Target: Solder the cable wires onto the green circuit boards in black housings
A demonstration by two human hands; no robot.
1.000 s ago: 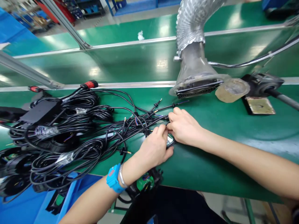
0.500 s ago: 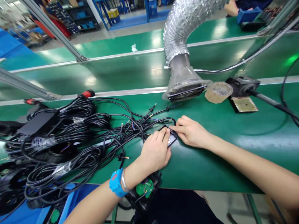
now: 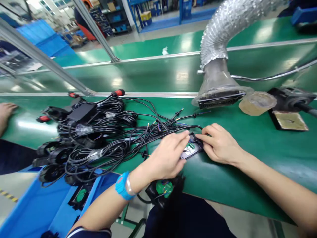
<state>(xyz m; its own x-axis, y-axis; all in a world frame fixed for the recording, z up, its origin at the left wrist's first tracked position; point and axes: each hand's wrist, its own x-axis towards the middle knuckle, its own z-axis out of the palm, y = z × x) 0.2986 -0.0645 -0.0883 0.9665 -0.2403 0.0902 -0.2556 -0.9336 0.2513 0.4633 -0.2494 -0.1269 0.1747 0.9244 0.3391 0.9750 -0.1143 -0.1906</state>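
A small open black housing (image 3: 192, 149) with a green and silver circuit board inside rests on the green bench between my hands. My left hand (image 3: 169, 155), with a blue band on its wrist, grips the housing's left side, fingers stretched over the top edge and thumb on the near side. At the right edge, the fingers of my right hand (image 3: 220, 145) pinch the housing near where a black cable (image 3: 195, 127) comes in. Below my left wrist, a second black housing with a green board (image 3: 164, 188) hangs by the bench edge.
Coiled black cables (image 3: 106, 148) with bared ends pile up on the left. A fume duct (image 3: 220, 82) hangs ahead. Right of it stand a yellowish cup (image 3: 257, 103) and a soldering stand with a sponge (image 3: 289, 120). A blue bin (image 3: 42, 205) sits below left; another person's hand (image 3: 6, 114) rests far left.
The view has swung left, so things sit further right. My left fingers have shifted off the board's middle, exposing more green. Another person's hand now shows at far left.
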